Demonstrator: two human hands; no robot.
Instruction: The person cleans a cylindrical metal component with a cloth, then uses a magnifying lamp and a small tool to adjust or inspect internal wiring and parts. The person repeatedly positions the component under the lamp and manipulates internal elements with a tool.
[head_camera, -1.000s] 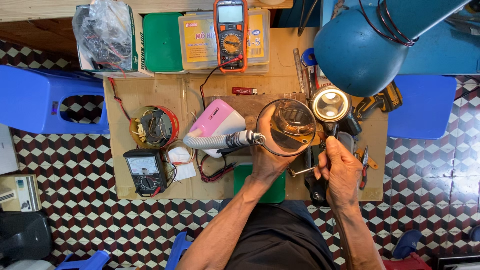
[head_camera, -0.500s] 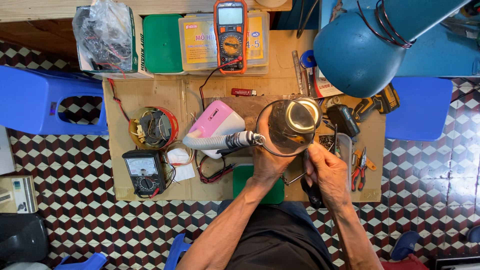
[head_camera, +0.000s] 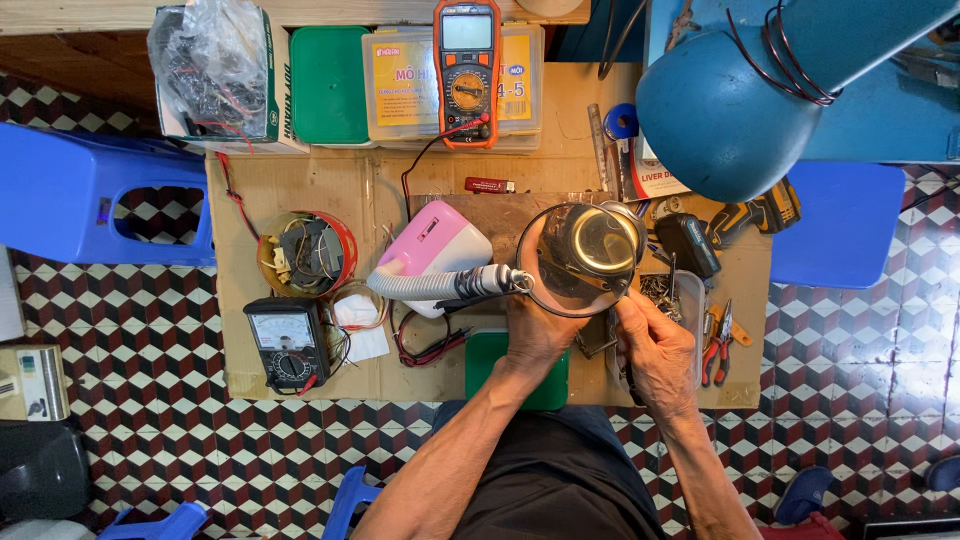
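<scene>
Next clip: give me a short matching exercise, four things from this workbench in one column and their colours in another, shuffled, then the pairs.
Things:
1. Multimeter at the far edge
2. Lamp shade overhead on the right
3. Handheld case joined to the ribbed hose
4. Flat lid beside the plastic box

Colours:
A. Pink
B. Green
C. Orange
D. Blue

Pairs: 1-C, 2-D, 3-A, 4-B
</scene>
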